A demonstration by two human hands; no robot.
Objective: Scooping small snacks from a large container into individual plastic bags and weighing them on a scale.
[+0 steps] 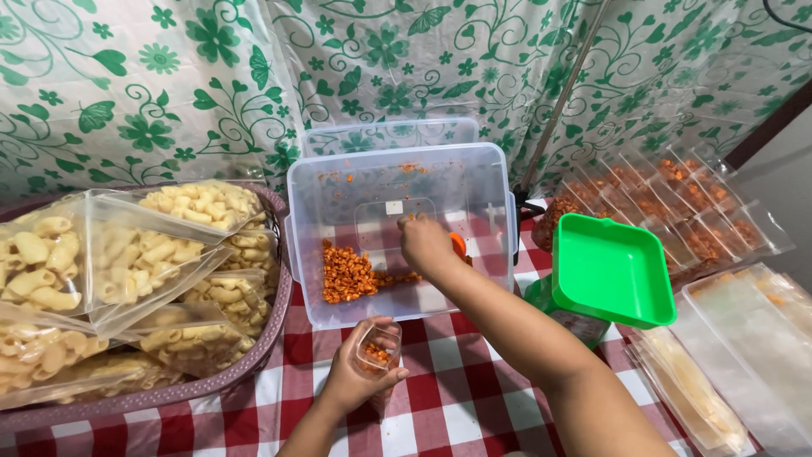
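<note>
At centre frame the right hand (pixel 425 244) closes on an orange scoop (pixel 458 245) inside the clear plastic tub (pixel 338 195) of orange snack pieces (pixel 347 272), best tipped slowly into the small clear bag (pixel 377 348) the left hand (pixel 359 377) grips open just below.

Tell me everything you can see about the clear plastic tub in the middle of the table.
The clear plastic tub is rectangular, with rounded corners and side handles, and looks like thin translucent plastic. It stands upright and open on the red checked tablecloth, its lid propped behind it. Orange crumbs speckle its walls, and a heap of orange snack pieces lies at its left. The right hand reaches inside, holding something orange.
</note>
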